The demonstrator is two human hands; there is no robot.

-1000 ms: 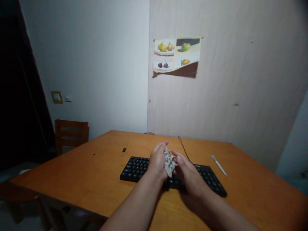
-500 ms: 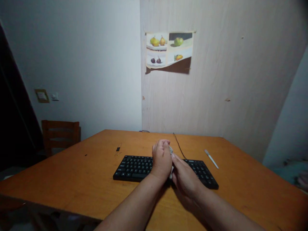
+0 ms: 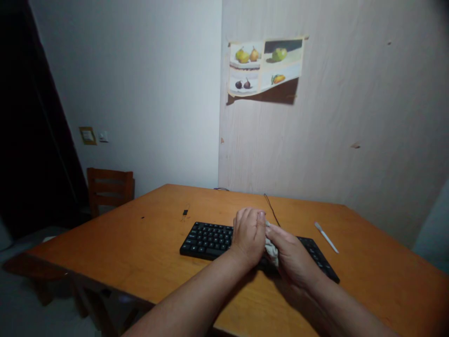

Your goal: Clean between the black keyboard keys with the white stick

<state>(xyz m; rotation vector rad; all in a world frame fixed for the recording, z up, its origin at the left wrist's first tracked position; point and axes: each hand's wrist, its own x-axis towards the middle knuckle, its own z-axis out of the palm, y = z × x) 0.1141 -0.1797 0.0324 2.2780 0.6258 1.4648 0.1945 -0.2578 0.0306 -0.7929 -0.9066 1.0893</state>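
Observation:
My left hand (image 3: 248,235) and my right hand (image 3: 293,253) are close together above the middle of a black keyboard (image 3: 210,239). Between the palms is a crumpled, pale grey-white cloth (image 3: 272,252), pressed from both sides. Only a strip of it shows, and its full size is hidden. The left fingers curl over its far side, while the right thumb lies along its upper part. Both forearms and hands cover the central keys. Whether either hand touches the keyboard, I cannot tell.
A white pen-like tool (image 3: 327,238) lies right of the keyboard on the wooden table (image 3: 140,248). Left of it are a black clip-like piece (image 3: 185,212) and a tiny dark bit (image 3: 142,217). A cable (image 3: 271,209) runs to the back edge. A wooden chair (image 3: 110,187) stands behind left.
The view has turned left, so the scene sits further right. My hands have parted slightly, and more of the cloth shows between them. The keyboard stays in place on the table.

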